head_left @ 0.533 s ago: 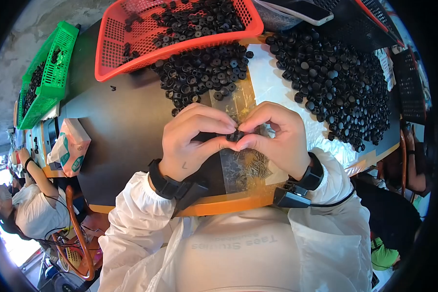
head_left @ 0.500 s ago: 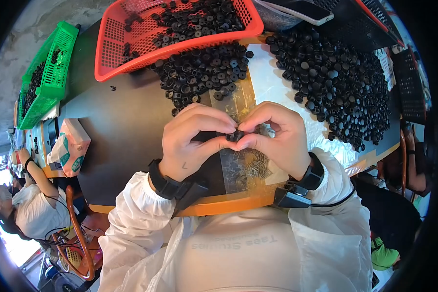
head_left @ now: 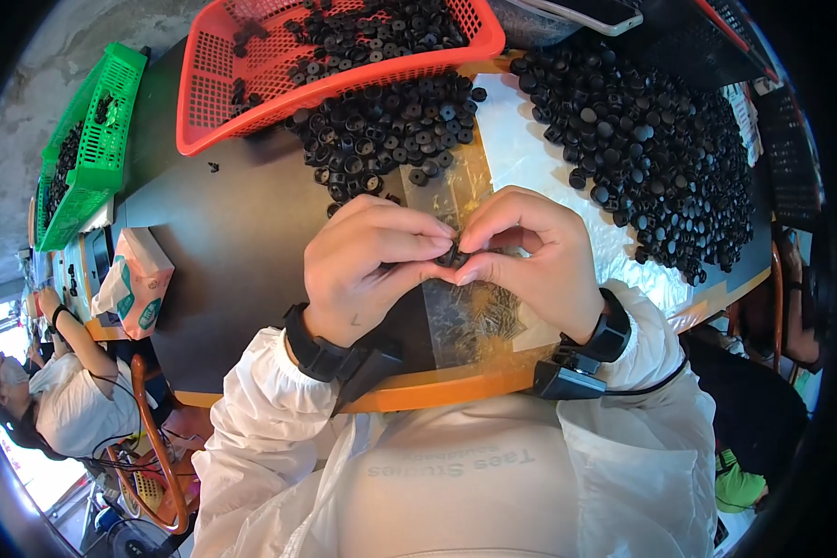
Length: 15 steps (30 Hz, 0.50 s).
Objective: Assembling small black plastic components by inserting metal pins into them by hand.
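Between the fingertips of both hands, over the middle of the table, is a small round black plastic part [head_left: 452,258]. My left hand [head_left: 363,259] pinches it from the left with thumb and fingers. My right hand [head_left: 538,262] pinches it from the right, its fingertips almost meeting the left ones. The fingers cover most of the part, so its details are hidden. Just below the hands, small thin metal pins [head_left: 498,318] lie loose on clear taped film. Beyond the hands, a heap of round black plastic parts [head_left: 381,135] rests against a red basket [head_left: 344,91].
A large pile of black caps [head_left: 642,149] covers a white sheet [head_left: 504,139] at right. A green basket [head_left: 102,153] and a tissue pack [head_left: 142,284] stand at left. A phone [head_left: 591,13] lies at the back. Another person [head_left: 79,400] sits at far left.
Both hands keep their pinch on the small black part, and the fingers have shifted slightly around it. The whole view has moved a little.
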Tool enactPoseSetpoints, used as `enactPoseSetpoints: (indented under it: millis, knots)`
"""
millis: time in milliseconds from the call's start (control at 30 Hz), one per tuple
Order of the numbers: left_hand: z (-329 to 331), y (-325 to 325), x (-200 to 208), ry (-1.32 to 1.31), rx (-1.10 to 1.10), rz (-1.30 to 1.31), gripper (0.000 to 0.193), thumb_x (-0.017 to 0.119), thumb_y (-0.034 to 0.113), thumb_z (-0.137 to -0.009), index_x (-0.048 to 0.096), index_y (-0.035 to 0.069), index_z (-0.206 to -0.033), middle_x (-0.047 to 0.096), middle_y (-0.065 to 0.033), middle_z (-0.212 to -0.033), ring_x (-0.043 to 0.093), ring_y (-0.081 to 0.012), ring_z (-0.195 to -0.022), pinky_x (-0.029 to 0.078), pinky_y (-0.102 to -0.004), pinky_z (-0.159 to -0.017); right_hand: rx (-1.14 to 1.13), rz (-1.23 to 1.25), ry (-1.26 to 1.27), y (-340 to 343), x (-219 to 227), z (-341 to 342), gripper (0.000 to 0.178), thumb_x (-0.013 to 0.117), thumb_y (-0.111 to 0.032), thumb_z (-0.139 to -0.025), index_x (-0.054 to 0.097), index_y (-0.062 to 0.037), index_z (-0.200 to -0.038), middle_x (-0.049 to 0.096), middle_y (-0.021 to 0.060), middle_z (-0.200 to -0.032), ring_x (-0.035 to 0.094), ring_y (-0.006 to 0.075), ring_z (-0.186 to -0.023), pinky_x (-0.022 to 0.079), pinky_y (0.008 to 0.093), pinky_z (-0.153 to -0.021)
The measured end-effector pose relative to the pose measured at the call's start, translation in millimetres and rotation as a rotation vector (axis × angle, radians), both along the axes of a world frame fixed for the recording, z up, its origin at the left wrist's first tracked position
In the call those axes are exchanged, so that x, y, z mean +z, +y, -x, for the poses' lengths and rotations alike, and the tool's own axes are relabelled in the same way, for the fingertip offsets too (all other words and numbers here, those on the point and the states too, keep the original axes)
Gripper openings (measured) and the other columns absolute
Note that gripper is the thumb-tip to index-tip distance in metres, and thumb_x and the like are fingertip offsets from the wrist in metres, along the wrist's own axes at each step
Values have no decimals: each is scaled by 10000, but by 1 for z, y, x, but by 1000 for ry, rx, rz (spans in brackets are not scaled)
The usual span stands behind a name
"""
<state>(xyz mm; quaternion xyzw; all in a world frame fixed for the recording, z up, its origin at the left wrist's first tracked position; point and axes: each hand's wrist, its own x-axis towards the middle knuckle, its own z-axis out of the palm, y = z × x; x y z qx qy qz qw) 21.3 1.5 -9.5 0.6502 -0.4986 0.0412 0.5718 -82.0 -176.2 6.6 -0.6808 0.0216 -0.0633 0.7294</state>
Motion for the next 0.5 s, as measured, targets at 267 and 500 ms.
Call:
enactPoseSetpoints:
  millis: [267,500]
  knots:
    - [-2,-1,9,-187,57,-25,311,858,119,-544,736,95,-829,672,-17,-877,602,-204,-749,462,-300,-678,132,-15,156,-7,5,-4,365,801,25,-717,688,-19,-1061,620,39,-984,619,102,-843,540,227,-710]
    - [0,4,4,-27,-60,-63,337,855,113,-558,763,108,-883,644,-9,-842,586,-180,-708,455,-287,-633,231,105,55,-12,0,-1,378,793,111,-657,730,-8,-1011,621,63,-967,626,122,-788,555,232,-746]
